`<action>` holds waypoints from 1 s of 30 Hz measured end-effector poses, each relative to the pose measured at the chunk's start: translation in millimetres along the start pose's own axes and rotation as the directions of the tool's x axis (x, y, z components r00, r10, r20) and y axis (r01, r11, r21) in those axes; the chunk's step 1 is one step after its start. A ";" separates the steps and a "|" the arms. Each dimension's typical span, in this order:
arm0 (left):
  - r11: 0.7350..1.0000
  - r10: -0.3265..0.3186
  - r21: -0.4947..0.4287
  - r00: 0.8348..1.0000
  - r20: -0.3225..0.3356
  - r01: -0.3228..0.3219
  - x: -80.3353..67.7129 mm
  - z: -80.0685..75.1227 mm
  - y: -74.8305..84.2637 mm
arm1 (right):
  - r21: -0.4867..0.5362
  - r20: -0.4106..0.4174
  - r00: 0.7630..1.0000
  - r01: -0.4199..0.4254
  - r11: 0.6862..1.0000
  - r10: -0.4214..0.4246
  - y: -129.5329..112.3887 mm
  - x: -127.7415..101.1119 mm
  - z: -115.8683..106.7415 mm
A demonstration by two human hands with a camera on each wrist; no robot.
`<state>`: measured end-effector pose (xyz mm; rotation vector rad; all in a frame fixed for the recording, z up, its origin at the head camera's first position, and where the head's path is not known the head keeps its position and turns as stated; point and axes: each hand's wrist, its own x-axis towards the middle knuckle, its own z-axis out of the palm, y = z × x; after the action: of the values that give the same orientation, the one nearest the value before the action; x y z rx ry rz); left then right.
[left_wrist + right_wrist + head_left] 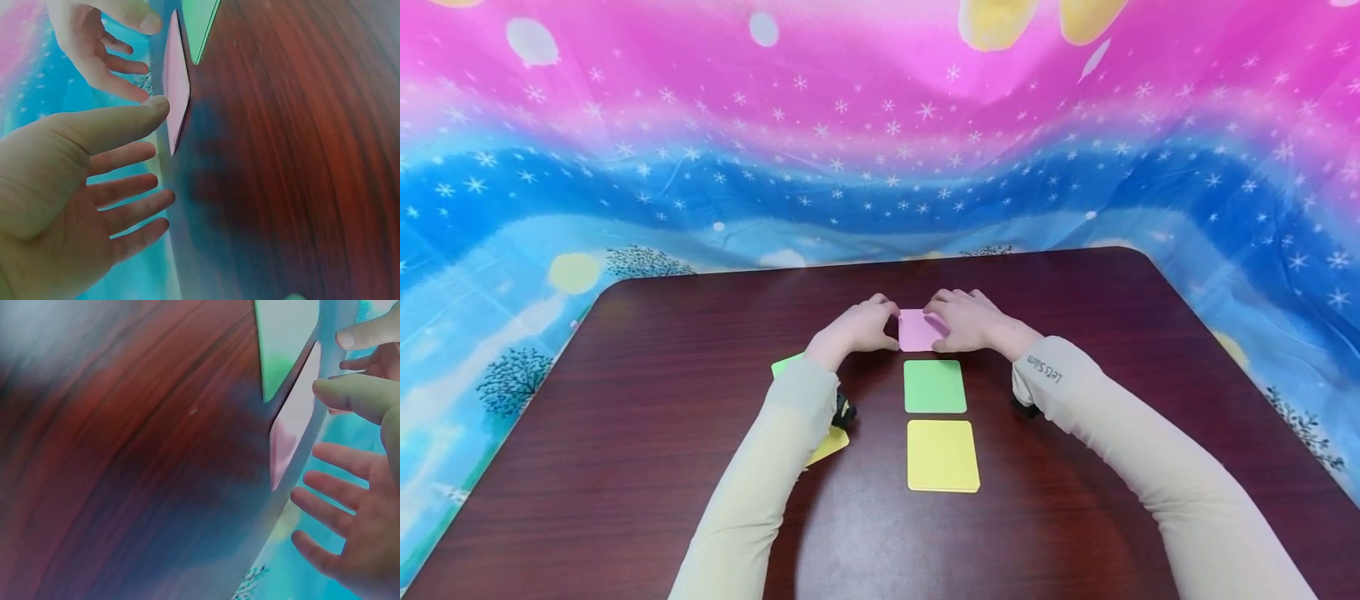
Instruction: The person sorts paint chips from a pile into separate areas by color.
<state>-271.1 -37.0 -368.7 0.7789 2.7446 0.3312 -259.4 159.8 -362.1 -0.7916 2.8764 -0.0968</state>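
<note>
A pink card [916, 331] lies flat on the dark wooden table [647, 433], at the far end of a column with a green card [935, 386] and a yellow card [943, 455]. My left hand [857, 327] is at the pink card's left edge and my right hand [966, 321] at its right edge. In the left wrist view the left thumb [134, 115] touches the pink card [177, 94] while the other fingers stay straight and spread. In the right wrist view the right thumb [353, 394] meets the card's edge [294, 431], and the fingers are spread off it.
A second green card [786, 365] and a yellow card [831, 443] stick out from under my left forearm. A bright pink and blue starry cloth [880, 150] hangs behind and around the table. The table's far edge is just beyond the hands.
</note>
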 end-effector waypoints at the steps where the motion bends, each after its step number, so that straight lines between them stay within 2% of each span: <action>1: 1.000 -0.005 0.000 1.000 -0.004 0.005 -3.3 -1.0 -2.2 | -0.006 -0.010 1.000 0.009 1.000 -0.009 -2.9 0.3 -0.6; 10: 0.999 -0.042 0.015 0.999 -0.021 0.042 -41.4 -9.1 -26.4 | -0.035 -0.072 0.991 0.107 0.994 -0.109 -38.5 2.2 -2.7; 16: 0.997 -0.071 0.001 0.997 -0.028 0.071 -68.7 -12.9 -39.9 | -0.070 -0.055 0.982 0.174 0.982 -0.178 -60.7 3.8 -3.3; 30: 0.989 -0.141 0.031 0.990 -0.027 0.142 -114.1 -13.4 -56.8 | -0.128 -0.017 0.963 0.265 0.956 -0.269 -102.9 12.2 4.1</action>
<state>-209.0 -147.6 -350.4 0.5873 2.8161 0.2692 -217.4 65.2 -357.1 -1.2115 2.8114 0.0400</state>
